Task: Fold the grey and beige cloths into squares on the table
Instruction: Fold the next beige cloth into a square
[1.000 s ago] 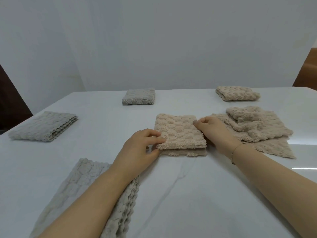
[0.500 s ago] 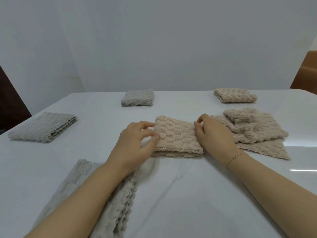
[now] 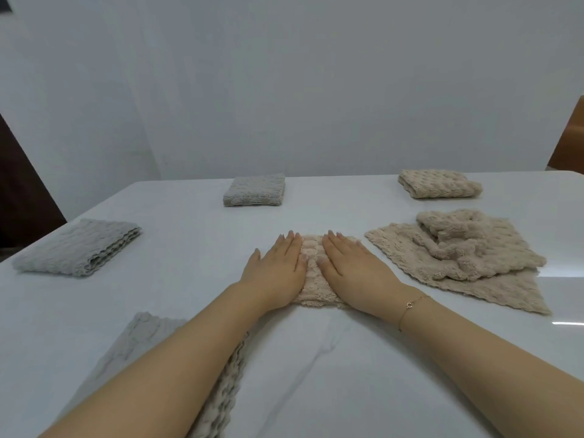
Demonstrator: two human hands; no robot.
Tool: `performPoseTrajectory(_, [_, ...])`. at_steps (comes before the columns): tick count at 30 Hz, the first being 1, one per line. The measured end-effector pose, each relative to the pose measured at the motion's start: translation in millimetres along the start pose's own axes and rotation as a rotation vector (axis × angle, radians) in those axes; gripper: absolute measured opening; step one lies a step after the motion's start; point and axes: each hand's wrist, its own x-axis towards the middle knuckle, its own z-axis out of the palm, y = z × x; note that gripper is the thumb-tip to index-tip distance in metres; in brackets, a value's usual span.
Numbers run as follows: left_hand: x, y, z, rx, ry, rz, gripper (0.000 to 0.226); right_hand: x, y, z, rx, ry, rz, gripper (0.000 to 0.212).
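- Both forearms are reaching in from the near edge, bare, and converging on the middle of the table (image 3: 347, 390).
- The left hand (image 3: 275, 273) is lying palm down with its fingers straight and together, pressing the left part of a folded beige cloth (image 3: 311, 270).
- The right hand (image 3: 350, 273) is lying flat the same way on the right part of that cloth, fingers straight and pointing away, with the thumb tucked toward the middle.
- The two hands are sitting side by side, just apart, and only a narrow strip of the cloth is showing between them, plus a fringe at its near edge.
- A thin bracelet (image 3: 410, 306) is circling the right wrist.
- A grey cloth (image 3: 148, 336) is lying under the left forearm at the near left; the arm is hiding much of it, so its fold cannot be told.
- The table is white and glossy, catching a bright reflection at the right edge.
- A loose beige pile (image 3: 458, 257) is lying just right of the hands, one rumpled cloth sitting on top of a flat one.
- A folded grey stack (image 3: 79, 248) is resting at the left, well apart from the hands.
- Farther back, a small grey square (image 3: 254, 191) is sitting near the far edge, left of centre.
- A beige square (image 3: 439, 188) is sitting at the far right.
- A plain pale wall (image 3: 284, 90) is rising behind the table, with something dark at the left margin and something brown at the right.
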Motion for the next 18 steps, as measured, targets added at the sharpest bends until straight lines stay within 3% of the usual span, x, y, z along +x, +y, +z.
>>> performPoseTrajectory(8, [-1.3,-0.6,2.2,-0.151,0.017,-0.043,0.057,-1.3,-1.0,2.8,0.041,0.028,0.009,0.056])
performPoseTrajectory(10, [-3.9,-4.0,0.7,-0.326,0.096,-0.044,0.058,-4.2,-0.3,1.1,0.141,0.048,0.007,0.056])
performPoseTrajectory(14, [-14.2,-13.4,-9.2,-1.031,0.13,-0.056,0.044,-9.8,3.1,-7.2,0.485,0.189,0.039,0.047])
performPoseTrajectory(18, [-14.7,-28.0,-11.6,-1.174,0.031,-0.086,0.023,-9.1,5.3,-14.0,0.764,0.298,0.185,0.039])
